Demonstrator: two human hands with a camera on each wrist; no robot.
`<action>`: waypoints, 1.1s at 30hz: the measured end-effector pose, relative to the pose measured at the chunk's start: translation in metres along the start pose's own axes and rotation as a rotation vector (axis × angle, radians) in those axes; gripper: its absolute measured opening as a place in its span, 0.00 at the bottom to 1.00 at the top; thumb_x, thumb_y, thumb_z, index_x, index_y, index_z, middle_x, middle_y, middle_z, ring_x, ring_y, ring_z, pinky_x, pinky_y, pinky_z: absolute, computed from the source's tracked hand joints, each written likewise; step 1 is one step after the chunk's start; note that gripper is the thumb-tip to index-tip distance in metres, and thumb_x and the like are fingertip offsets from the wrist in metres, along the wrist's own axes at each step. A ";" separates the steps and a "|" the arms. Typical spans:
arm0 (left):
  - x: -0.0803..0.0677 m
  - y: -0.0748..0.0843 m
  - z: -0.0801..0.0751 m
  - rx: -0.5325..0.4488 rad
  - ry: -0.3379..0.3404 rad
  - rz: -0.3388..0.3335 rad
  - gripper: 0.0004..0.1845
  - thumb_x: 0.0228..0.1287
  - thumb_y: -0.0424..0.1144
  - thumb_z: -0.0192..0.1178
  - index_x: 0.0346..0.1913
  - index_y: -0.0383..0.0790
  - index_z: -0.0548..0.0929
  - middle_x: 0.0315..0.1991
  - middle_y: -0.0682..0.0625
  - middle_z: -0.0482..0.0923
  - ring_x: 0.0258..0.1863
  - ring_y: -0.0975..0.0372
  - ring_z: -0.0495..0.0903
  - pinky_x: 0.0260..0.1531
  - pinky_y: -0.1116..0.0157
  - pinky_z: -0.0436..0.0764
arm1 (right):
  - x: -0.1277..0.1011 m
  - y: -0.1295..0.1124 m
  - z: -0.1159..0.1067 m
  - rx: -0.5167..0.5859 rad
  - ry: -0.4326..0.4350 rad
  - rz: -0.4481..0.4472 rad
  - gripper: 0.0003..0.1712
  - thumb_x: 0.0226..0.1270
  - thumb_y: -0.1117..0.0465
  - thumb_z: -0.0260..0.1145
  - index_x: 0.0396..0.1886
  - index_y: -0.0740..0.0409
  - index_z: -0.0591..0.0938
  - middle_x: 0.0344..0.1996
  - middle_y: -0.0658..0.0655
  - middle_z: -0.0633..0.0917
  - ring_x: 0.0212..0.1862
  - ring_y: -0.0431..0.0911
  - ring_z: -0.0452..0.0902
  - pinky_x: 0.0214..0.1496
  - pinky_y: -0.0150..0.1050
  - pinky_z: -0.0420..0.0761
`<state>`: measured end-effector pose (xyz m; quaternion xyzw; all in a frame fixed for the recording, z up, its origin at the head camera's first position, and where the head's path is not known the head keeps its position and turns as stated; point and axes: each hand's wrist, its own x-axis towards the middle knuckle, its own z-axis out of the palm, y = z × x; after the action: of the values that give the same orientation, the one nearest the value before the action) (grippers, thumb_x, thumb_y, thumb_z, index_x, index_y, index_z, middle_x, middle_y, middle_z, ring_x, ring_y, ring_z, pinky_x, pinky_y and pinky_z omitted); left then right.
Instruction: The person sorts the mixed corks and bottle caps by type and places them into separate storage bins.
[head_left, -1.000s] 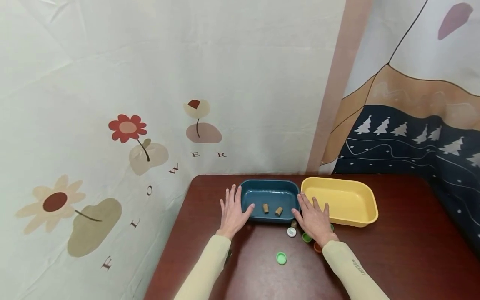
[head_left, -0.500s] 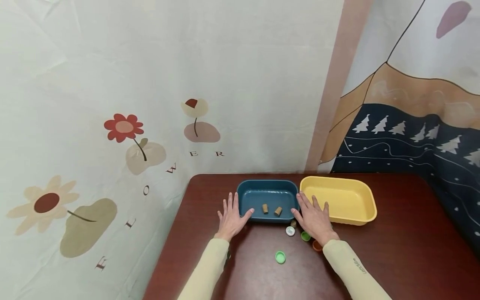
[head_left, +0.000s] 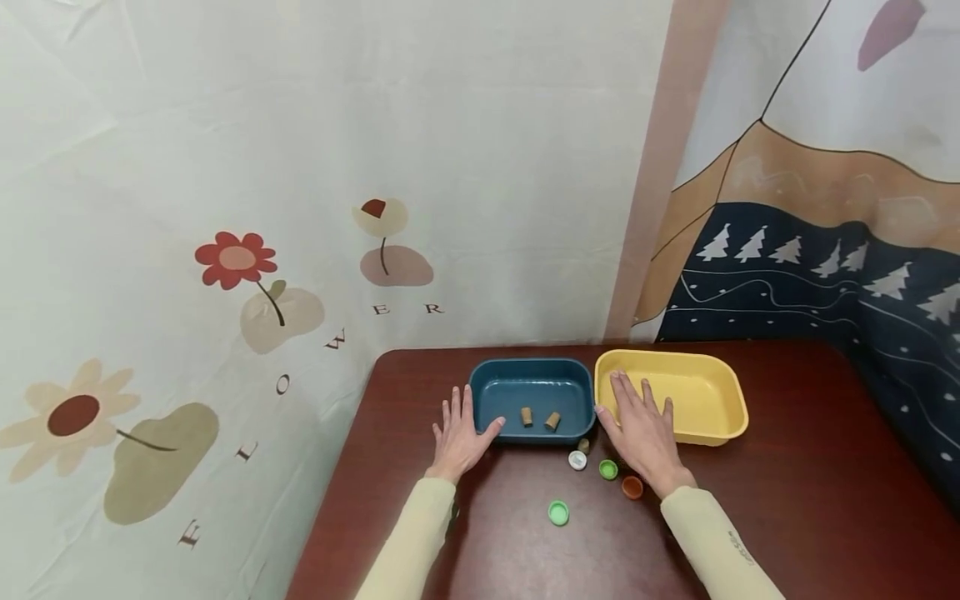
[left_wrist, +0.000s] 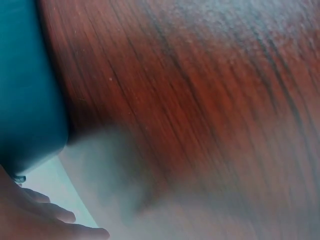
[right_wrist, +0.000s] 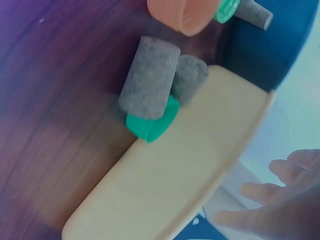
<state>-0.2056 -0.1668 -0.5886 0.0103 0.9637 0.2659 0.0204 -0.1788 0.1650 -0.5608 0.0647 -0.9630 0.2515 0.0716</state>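
Observation:
My left hand [head_left: 457,437] is spread beside the left end of a blue tray [head_left: 532,437], its thumb over the near left corner. Fingers straight and apart, my right hand [head_left: 645,433] reaches over the near left part of a yellow tray [head_left: 708,437]. Whether either hand touches its tray, I cannot tell. Two corks [head_left: 552,422] lie in the blue tray. In the right wrist view, a cork [right_wrist: 151,77] leans by a green cap [right_wrist: 155,122] in front of the yellow tray, with another cork [right_wrist: 189,77] behind. The head view hides these under my right hand.
Before the trays lie a white cap [head_left: 577,460], a green bottle cap [head_left: 608,469], an orange cap [head_left: 632,487] and a light green cap [head_left: 558,512]. Another cork [head_left: 583,446] sits close to the blue tray's front. A printed cloth [head_left: 510,208] hangs behind the table [head_left: 517,533].
My right hand has shifted right, from the gap between the trays to over the yellow one. My left hand drew back slightly along the blue tray's left end. The trays stayed in place.

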 end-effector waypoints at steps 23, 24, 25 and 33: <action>0.003 -0.002 0.001 0.005 -0.020 -0.016 0.56 0.67 0.74 0.52 0.85 0.46 0.44 0.84 0.40 0.40 0.82 0.39 0.42 0.71 0.29 0.50 | -0.062 0.035 -0.036 -0.017 0.172 0.041 0.44 0.72 0.48 0.69 0.79 0.63 0.65 0.77 0.67 0.65 0.74 0.74 0.57 0.65 0.82 0.52; 0.003 -0.001 0.001 0.003 -0.018 -0.015 0.56 0.67 0.74 0.52 0.85 0.46 0.44 0.84 0.40 0.40 0.82 0.39 0.42 0.71 0.29 0.50 | -0.065 0.037 -0.037 -0.017 0.170 0.048 0.44 0.72 0.48 0.70 0.79 0.62 0.65 0.77 0.67 0.65 0.74 0.75 0.57 0.65 0.82 0.51; 0.003 -0.001 0.002 0.001 -0.017 -0.014 0.56 0.67 0.74 0.52 0.85 0.46 0.44 0.84 0.40 0.40 0.82 0.39 0.42 0.71 0.29 0.50 | -0.068 0.039 -0.038 -0.018 0.168 0.054 0.45 0.71 0.48 0.70 0.79 0.62 0.65 0.77 0.67 0.65 0.74 0.75 0.57 0.65 0.82 0.51; 0.005 -0.001 0.003 -0.009 -0.013 0.000 0.56 0.67 0.74 0.53 0.85 0.45 0.45 0.84 0.39 0.41 0.81 0.38 0.42 0.70 0.29 0.50 | -0.087 0.048 -0.039 -0.110 0.140 0.043 0.45 0.67 0.47 0.73 0.77 0.62 0.68 0.74 0.69 0.70 0.72 0.77 0.60 0.61 0.84 0.54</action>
<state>-0.2101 -0.1660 -0.5924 0.0120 0.9624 0.2700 0.0265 -0.0967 0.2329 -0.5649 0.0223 -0.9692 0.2035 0.1367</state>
